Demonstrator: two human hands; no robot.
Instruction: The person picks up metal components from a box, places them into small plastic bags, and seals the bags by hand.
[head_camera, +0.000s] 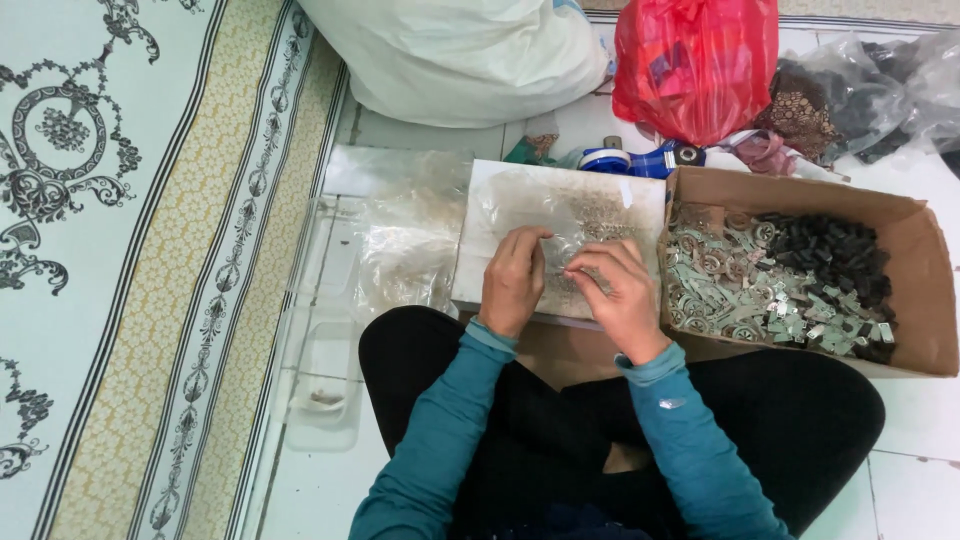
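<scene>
Item: small clear plastic packet (556, 268), on white board (560, 235), pinched between left hand (513, 280) and right hand (618, 295) fingertips. Brown cardboard box (915, 290) beside it (heaped with unpacked metal trinkets (745, 295)); much apparently remains.

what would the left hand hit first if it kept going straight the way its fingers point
Probably the blue tape dispenser, past the far edge of the board that the left hand works over; depth is hard to judge from above.
</scene>
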